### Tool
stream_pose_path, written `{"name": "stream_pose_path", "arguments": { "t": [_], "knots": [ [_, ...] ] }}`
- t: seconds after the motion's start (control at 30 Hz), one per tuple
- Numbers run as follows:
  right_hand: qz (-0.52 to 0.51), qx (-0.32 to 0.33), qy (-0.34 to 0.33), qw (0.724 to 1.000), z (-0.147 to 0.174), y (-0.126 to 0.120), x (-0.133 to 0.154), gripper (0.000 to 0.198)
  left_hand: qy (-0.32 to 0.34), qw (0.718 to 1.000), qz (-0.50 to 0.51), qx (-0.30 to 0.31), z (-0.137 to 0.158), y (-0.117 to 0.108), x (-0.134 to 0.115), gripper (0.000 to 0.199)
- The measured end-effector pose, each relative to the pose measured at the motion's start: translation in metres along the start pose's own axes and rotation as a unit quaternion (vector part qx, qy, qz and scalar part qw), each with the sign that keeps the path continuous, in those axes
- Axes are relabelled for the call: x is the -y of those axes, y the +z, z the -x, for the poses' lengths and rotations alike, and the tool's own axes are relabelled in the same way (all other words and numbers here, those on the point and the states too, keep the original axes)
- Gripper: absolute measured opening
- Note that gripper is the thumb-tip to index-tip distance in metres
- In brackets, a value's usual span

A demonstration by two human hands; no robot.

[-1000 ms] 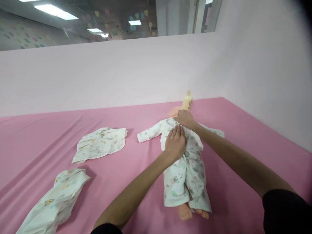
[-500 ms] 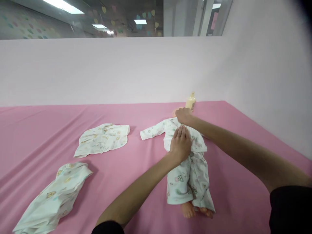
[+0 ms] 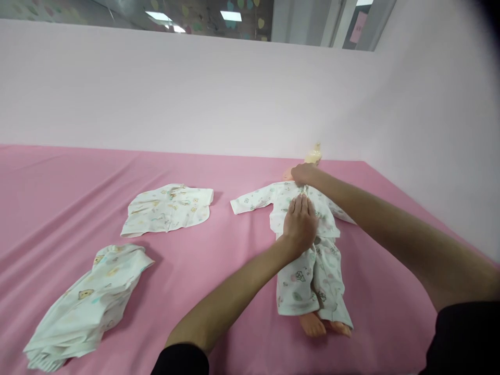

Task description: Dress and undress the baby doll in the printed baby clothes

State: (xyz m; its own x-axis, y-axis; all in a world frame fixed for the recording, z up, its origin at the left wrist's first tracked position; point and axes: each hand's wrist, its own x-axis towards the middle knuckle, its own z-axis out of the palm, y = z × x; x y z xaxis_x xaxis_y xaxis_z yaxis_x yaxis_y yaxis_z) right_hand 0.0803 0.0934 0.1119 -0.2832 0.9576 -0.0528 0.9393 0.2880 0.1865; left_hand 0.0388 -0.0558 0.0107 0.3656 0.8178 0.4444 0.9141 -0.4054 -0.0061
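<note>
On one pinkish plastic doll (image 3: 312, 325) in white printed clothes (image 3: 327, 224), the left hand (image 3: 300, 225) lay flat, clasping nothing; the right hand's (image 3: 305, 173) grip was unclear. Two white printed garments (image 3: 167, 211) lay leftward.

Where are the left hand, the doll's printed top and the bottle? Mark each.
left hand (image 3: 300, 224): head view, middle of the back of the hand
doll's printed top (image 3: 281, 202): head view, chest cloth beside the hand
bottle (image 3: 313, 155): head view, visible upper body, below its narrow tip
</note>
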Motion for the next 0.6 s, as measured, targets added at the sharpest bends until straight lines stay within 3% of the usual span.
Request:
{"name": "stream_pose_path", "arguments": {
  "t": [0.13, 0.23, 0.6],
  "knots": [
    [0.04, 0.089, 0.026, 0.995, 0.001, -0.009, -0.007, 0.011, -0.005, 1.0, 0.007, -0.003, 0.001, 0.001, -0.001, 0.057],
    [0.051, 0.105, 0.025, 0.993, 0.003, -0.011, -0.011, 0.015, 0.001, 1.0, 0.009, -0.006, 0.001, 0.001, -0.001, 0.058],
    [0.007, 0.008, -0.01, 1.0, 0.007, 0.01, -0.025, 0.011, 0.017, 1.0, 0.001, -0.023, 0.003, 0.0, 0.002, 0.055]
  ]
}}
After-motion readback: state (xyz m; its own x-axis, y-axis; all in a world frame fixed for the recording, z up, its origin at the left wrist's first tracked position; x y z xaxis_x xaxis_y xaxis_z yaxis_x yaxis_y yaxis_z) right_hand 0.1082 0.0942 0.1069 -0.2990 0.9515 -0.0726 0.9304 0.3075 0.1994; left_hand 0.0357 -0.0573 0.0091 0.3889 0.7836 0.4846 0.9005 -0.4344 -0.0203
